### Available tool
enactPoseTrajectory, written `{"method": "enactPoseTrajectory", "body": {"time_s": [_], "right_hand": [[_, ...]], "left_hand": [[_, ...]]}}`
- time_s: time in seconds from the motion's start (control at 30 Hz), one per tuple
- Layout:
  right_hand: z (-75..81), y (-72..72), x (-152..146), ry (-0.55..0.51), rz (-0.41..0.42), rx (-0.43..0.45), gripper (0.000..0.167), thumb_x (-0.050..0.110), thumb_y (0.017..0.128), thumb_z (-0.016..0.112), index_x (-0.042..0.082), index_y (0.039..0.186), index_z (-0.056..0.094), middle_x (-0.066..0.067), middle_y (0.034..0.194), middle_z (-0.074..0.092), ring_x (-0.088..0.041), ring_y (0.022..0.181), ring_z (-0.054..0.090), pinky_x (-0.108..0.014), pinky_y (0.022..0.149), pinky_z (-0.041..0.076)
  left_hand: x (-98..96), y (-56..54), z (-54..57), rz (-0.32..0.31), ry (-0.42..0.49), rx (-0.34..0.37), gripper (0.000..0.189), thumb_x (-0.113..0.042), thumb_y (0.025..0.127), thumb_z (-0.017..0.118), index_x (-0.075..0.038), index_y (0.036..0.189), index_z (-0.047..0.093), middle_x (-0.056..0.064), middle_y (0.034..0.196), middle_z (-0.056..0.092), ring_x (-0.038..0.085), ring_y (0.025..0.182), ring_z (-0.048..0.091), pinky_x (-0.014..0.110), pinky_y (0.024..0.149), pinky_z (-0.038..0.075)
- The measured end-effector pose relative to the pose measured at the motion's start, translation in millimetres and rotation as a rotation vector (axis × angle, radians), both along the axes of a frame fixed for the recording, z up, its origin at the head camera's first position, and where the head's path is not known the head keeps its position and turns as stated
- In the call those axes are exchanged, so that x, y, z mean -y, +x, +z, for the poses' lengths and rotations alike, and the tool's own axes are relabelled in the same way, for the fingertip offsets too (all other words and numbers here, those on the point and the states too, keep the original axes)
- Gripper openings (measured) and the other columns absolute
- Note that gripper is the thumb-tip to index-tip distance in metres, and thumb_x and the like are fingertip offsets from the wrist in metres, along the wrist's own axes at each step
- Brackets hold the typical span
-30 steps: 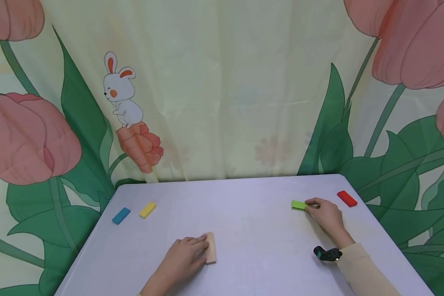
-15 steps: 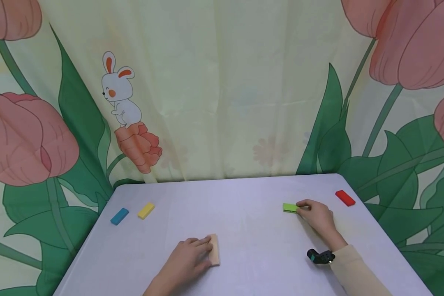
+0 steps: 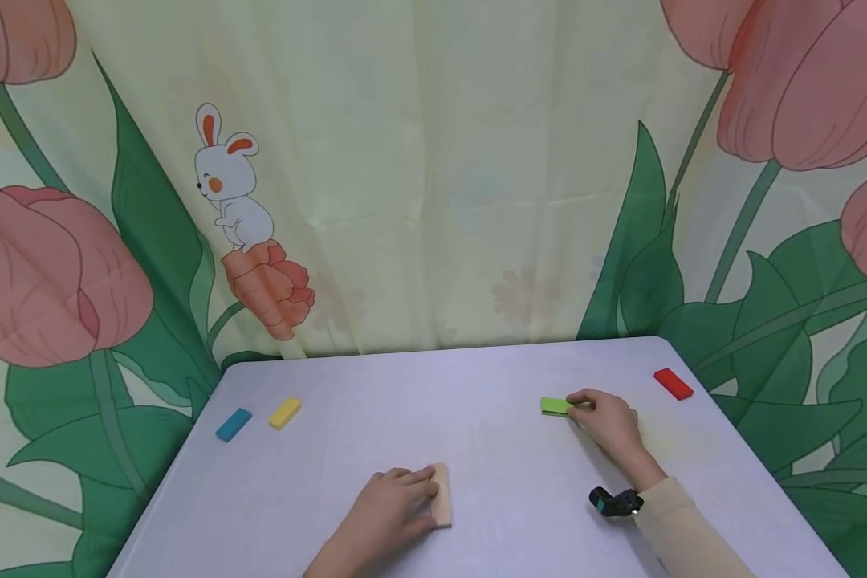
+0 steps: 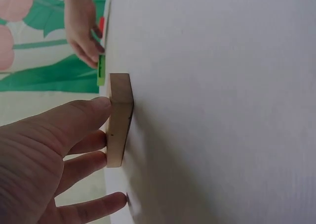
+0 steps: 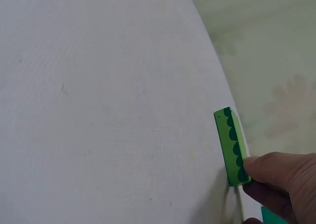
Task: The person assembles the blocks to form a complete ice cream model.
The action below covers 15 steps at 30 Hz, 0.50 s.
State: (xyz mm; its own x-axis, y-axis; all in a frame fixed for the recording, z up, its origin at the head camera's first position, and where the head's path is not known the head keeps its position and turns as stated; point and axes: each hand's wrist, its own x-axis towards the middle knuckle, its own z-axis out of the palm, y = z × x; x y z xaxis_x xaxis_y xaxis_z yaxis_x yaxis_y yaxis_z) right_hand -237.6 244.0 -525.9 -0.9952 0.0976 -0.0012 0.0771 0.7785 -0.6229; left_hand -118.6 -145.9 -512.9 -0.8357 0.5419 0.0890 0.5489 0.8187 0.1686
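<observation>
My left hand [image 3: 390, 514] has its fingertips and thumb against the left side of a plain wooden block [image 3: 441, 496] lying flat on the table. In the left wrist view its fingers are fairly straight, and no finger shows on the block's [image 4: 119, 120] far side. Over at the right, my right hand [image 3: 610, 429] pinches the right end of a light green block [image 3: 553, 406] between thumb and fingers. Dark green scallops run along one face of this green block [image 5: 230, 145], seen in the right wrist view; whether it touches the tabletop I cannot tell.
A red block [image 3: 673, 384] lies near the right table edge, beyond the right hand. Blue [image 3: 234, 425] and yellow [image 3: 285, 413] blocks lie at the far left of the white-covered table [image 3: 376, 401]. A flower-printed curtain [image 3: 433, 201] hangs behind the table's back edge.
The left hand has slid the wooden block to the right. The right hand has moved left with the green block in its pinch. Red, blue and yellow blocks stay in place.
</observation>
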Motion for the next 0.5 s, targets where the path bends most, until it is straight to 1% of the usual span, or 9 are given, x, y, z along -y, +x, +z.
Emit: {"method": "enactPoseTrajectory", "body": {"time_s": [0.13, 0.27, 0.37, 0.5], "right_hand": [[-2.5, 0.1, 6.7, -0.015, 0.007, -0.008, 0.032, 0.022, 0.097, 0.069, 0.006, 0.124, 0.072, -0.022, 0.13, 0.068, -0.044, 0.124, 0.058, -0.065, 0.101, 0.04], [-5.5, 0.1, 12.0, -0.004, 0.014, -0.024, 0.031, 0.022, 0.096, 0.07, 0.007, 0.123, 0.072, -0.021, 0.129, 0.069, -0.044, 0.124, 0.058, -0.063, 0.1, 0.039], [-6.0, -0.3, 14.1, 0.006, 0.019, -0.033, 0.03, 0.022, 0.096, 0.07, 0.007, 0.122, 0.073, -0.021, 0.128, 0.07, -0.044, 0.124, 0.059, -0.062, 0.099, 0.038], [-5.7, -0.8, 20.1, -0.008, 0.029, -0.02, 0.029, 0.022, 0.096, 0.07, 0.008, 0.121, 0.074, -0.02, 0.129, 0.07, -0.044, 0.123, 0.059, -0.064, 0.1, 0.038]], "left_hand": [[-6.8, 2.0, -0.5, -0.008, -0.005, -0.005, 0.037, -0.046, 0.09, 0.076, -0.031, 0.123, 0.072, -0.006, 0.144, 0.064, 0.022, 0.116, 0.066, 0.046, 0.087, 0.054], [-13.2, 4.7, -0.6, -0.012, -0.004, 0.007, 0.038, -0.048, 0.092, 0.073, -0.031, 0.126, 0.072, -0.006, 0.146, 0.062, 0.021, 0.113, 0.067, 0.043, 0.086, 0.055], [-17.6, 6.2, -0.5, -0.018, 0.004, 0.011, 0.036, -0.045, 0.094, 0.072, -0.032, 0.128, 0.072, -0.006, 0.145, 0.062, 0.021, 0.112, 0.067, 0.04, 0.087, 0.054], [-21.5, 7.6, 0.2, -0.023, 0.009, -0.002, 0.032, -0.039, 0.095, 0.073, -0.031, 0.126, 0.073, -0.005, 0.144, 0.064, 0.022, 0.113, 0.067, 0.038, 0.088, 0.052]]}}
